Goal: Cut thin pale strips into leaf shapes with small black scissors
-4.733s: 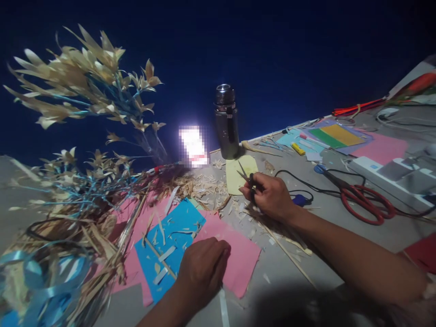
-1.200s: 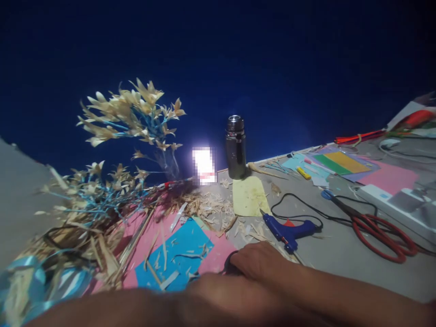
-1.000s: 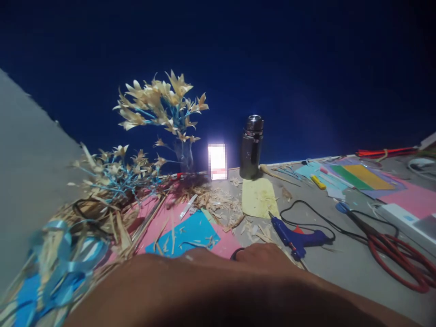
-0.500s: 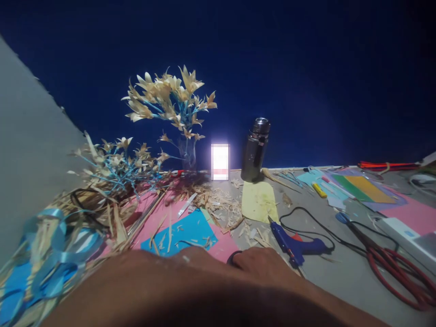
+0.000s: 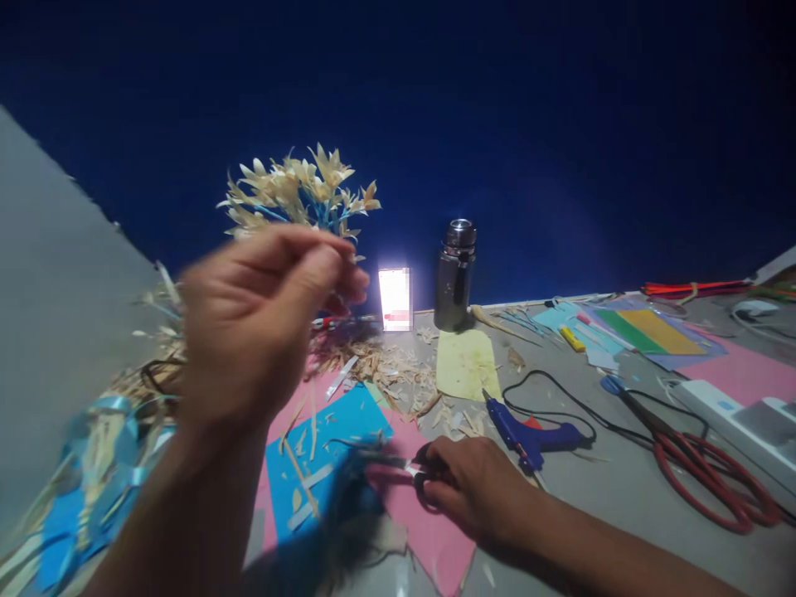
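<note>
My left hand (image 5: 261,307) is raised at centre left, thumb and fingertips pressed together. Whatever it pinches, if anything, is too small to make out. Behind it, a bunch of cream handmade flowers (image 5: 304,182) on blue stems is partly hidden. Low over the table, my right hand (image 5: 476,481) grips small black-handled scissors (image 5: 409,467), whose blades point left above a pink paper sheet (image 5: 429,514). A blue paper sheet (image 5: 336,423) with pale scraps on it lies just left of the blades. To the right of that hand rests a blue glue gun (image 5: 531,439).
Large red-handled scissors (image 5: 715,477) and a white power strip (image 5: 740,427) lie at right. A dark flask (image 5: 455,282) stands behind a yellow sheet (image 5: 466,365), beside a bright screen (image 5: 393,300). Blue ribbon (image 5: 118,439) and dry strips fill the left. Black cable loops behind the glue gun.
My left hand has risen from the bottom of the view to in front of the flowers. The scissors in my right hand now show, and the arms no longer cover the lower papers.
</note>
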`<state>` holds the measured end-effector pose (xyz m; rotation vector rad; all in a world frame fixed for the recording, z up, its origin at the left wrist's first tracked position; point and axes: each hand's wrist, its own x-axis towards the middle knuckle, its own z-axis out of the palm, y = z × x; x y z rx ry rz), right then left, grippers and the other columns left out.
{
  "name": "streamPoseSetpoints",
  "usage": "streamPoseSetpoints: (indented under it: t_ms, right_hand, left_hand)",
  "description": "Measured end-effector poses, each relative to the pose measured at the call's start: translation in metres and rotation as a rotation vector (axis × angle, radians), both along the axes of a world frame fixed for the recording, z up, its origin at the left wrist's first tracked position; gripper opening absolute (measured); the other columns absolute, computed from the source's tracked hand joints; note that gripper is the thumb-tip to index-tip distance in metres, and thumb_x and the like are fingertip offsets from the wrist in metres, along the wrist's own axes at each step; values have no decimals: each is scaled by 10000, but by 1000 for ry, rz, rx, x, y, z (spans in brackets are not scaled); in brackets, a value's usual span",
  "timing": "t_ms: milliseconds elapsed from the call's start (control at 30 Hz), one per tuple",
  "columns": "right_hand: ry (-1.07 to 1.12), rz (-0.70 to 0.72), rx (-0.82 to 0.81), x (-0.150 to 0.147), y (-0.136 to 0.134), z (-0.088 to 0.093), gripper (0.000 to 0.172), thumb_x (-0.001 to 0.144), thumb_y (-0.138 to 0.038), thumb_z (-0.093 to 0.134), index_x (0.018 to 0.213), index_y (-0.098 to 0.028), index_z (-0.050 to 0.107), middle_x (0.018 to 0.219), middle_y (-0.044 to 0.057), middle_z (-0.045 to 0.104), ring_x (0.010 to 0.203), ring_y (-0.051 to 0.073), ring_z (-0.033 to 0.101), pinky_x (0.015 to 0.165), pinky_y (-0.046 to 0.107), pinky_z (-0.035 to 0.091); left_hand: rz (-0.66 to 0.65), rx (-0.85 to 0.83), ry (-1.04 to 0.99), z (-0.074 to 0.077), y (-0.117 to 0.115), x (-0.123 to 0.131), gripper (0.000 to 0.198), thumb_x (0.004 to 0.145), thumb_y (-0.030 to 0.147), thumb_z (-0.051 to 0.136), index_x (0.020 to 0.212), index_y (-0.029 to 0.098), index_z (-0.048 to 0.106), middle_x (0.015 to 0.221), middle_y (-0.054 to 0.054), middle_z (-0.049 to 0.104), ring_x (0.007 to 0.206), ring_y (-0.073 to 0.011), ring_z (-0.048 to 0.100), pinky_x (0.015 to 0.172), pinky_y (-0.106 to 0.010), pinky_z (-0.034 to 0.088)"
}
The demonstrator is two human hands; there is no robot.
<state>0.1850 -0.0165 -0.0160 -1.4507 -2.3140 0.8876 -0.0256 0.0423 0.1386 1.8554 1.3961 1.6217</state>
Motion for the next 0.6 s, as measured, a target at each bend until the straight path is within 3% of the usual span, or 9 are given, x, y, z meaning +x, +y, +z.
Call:
streamPoseSetpoints:
  t_ms: [67, 100, 167, 300, 500, 600]
  right_hand:
    - [30, 17, -8, 2, 0, -2, 56, 833, -192, 661, 861, -222, 698, 773, -20, 730, 695, 151, 639, 628, 240, 338]
    - [35, 38, -5, 2, 0, -3, 63, 837, -184, 654, 854, -227, 698, 768, -23, 726, 692, 147, 633, 626, 239, 333]
    - [27, 97, 31, 4, 0, -7, 83, 852, -174, 643, 836, -234, 697, 765, -26, 717, 703, 144, 623, 637, 243, 325]
    - [-28, 183, 144, 3, 0, -14, 68, 898, -207, 628, 854, -227, 676, 797, -12, 701, 735, 154, 605, 658, 268, 306]
    - [-39, 182, 160, 1, -1, -17, 55, 910, -235, 645, 963, -241, 656, 857, -18, 700, 773, 161, 604, 669, 276, 311]
    - [-73, 211, 203, 2, -1, -20, 42, 939, -259, 632, 968, -234, 647, 866, -13, 704, 777, 160, 601, 679, 286, 313]
  left_hand:
    - [-17, -138, 78, -17, 12, -11, 159, 855, 391, 630, 830, 251, 701, 697, 5, 694, 626, -184, 667, 571, -332, 554]
    - [5, -209, 118, -30, 19, -20, 173, 861, 368, 597, 818, 233, 696, 693, -21, 710, 590, -191, 649, 538, -339, 535]
    - [120, -319, 243, -61, 35, -44, 210, 877, 341, 507, 855, 222, 679, 750, -34, 738, 647, -200, 666, 586, -342, 538]
    - [259, -361, 425, -113, 52, -76, 190, 844, 244, 477, 807, 236, 663, 725, -36, 707, 742, -234, 660, 698, -355, 509]
    - [284, -367, 642, -157, 54, -62, 193, 852, 364, 556, 774, 224, 664, 897, -124, 697, 940, -324, 631, 825, -418, 466]
    - [288, -362, 690, -170, 54, -58, 160, 840, 302, 552, 794, 202, 668, 932, -133, 668, 991, -328, 609, 873, -425, 446]
